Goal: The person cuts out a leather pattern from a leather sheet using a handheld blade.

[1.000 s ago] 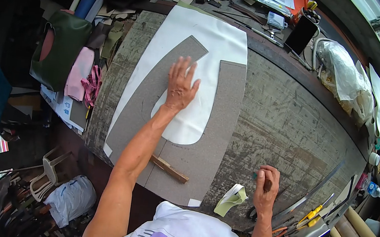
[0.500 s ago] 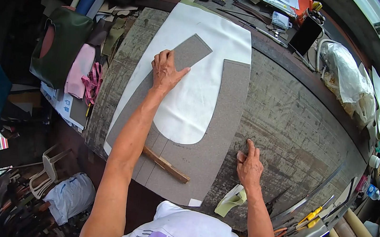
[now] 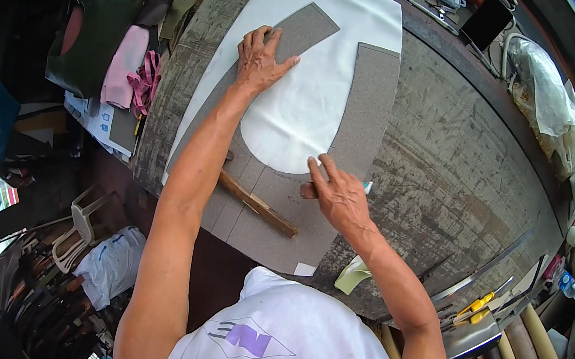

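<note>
A large grey U-shaped cardboard pattern lies flat on a sheet of white material. My left hand presses on the pattern's left arm near its upper end, fingers and thumb spread. Over the lower right of the curve is my right hand, its fingers partly curled. A small whitish-teal tip pokes out behind that hand; most of what it holds is hidden. A narrow wooden bar rests across the lower part of the pattern, near a small white patch.
The worn wooden table extends to the right. A pale green scrap lies by its front edge. Yellow-handled tools and rolls of material are at lower right, a plastic bag at upper right. Green material hangs at left.
My right hand has moved from the bare table up and left, over the pattern. My left hand stays on the pattern's left arm. The whole view has shifted somewhat.
</note>
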The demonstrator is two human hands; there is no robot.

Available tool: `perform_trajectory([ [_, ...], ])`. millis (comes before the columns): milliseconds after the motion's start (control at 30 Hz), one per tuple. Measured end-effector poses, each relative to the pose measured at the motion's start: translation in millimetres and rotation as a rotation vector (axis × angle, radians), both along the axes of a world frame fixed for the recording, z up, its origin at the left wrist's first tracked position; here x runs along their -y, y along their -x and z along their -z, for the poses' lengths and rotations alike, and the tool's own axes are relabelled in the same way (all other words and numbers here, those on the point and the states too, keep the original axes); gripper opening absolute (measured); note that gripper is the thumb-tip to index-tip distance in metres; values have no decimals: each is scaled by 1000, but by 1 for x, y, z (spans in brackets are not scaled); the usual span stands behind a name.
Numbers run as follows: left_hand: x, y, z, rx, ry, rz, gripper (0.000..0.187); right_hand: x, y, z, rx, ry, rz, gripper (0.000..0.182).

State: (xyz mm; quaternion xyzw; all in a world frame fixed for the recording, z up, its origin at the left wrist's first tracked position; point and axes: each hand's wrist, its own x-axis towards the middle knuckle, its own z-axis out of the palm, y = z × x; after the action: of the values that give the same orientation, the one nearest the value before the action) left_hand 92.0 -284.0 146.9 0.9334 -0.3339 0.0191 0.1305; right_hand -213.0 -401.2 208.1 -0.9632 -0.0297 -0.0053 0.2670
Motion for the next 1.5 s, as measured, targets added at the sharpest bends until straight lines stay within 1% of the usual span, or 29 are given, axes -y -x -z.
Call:
perform_trajectory([
  [100, -3, 2, 16, 120, 11, 29, 76, -5, -2, 18, -185, 72, -51, 38],
  [133, -2, 4, 19, 157, 15, 34, 75, -1, 1, 19, -174, 106, -25, 35],
  [233, -1, 7, 20, 187, 27, 49, 72, -5, 1, 15, -247, 169, -46, 42],
  [333, 1, 8, 18, 156, 26, 19, 71, 2, -4, 13, -223, 127, 13, 45],
  [433, 6, 11, 10, 259, 39, 55, 67, 26, -14, 8, -55, 118, 145, 48],
  [533, 30, 30, 3, 268, 72, 226, 61, 48, -9, 20, -151, 205, 150, 46],
  [600, 59, 57, 4, 150, 136, 327, 58, 52, -7, 21, -136, 127, 158, 45],
  [667, 88, 81, -10, 67, 201, 422, 55, 56, -6, 19, -132, 32, 164, 43],
  [733, 113, 90, -3, 27, 198, 396, 55, 64, -9, 10, -135, -79, 172, 41],
  [767, 123, 94, 2, 5, 197, 382, 55, 71, -8, 7, -104, -153, 256, 38],
  [800, 130, 96, 2, 31, 214, 359, 51, 81, -5, 4, -75, -226, 339, 35],
  [833, 135, 99, 4, 42, 207, 333, 50, 93, -2, -1, -47, -299, 422, 32],
  [867, 140, 103, 5, 53, 202, 304, 50, 111, -6, -5, 31, -377, 528, 30],
  [900, 144, 108, 7, 63, 194, 274, 50, 132, -12, -10, 108, -456, 633, 30],
  [967, 153, 116, 7, 108, 220, 232, 49, 175, -22, -31, 65, -742, 809, 37],
  [1067, 160, 123, 13, 120, 241, 178, 51, 227, -47, -42, -83, -1006, 731, 44],
  [1167, 160, 126, 15, 95, 239, 156, 54, 235, -91, -35, -56, -1015, 577, 44],
  [1200, 160, 125, 12, 87, 235, 155, 56, 238, -107, -31, -115, -945, 491, 36],
  [1300, 161, 124, 6, 33, 226, 135, 60, 233, -154, -9, -147, -826, 306, 28],
  [1333, 162, 123, 5, 24, 234, 136, 61, 233, -168, 1, -202, -864, 294, 24],
  [1433, 162, 121, 4, -9, 248, 134, 62, 226, -200, 12, -164, -663, 153, 23],
  [1500, 162, 121, 3, -27, 248, 137, 63, 228, -211, 23, -153, -632, 78, 23],
])
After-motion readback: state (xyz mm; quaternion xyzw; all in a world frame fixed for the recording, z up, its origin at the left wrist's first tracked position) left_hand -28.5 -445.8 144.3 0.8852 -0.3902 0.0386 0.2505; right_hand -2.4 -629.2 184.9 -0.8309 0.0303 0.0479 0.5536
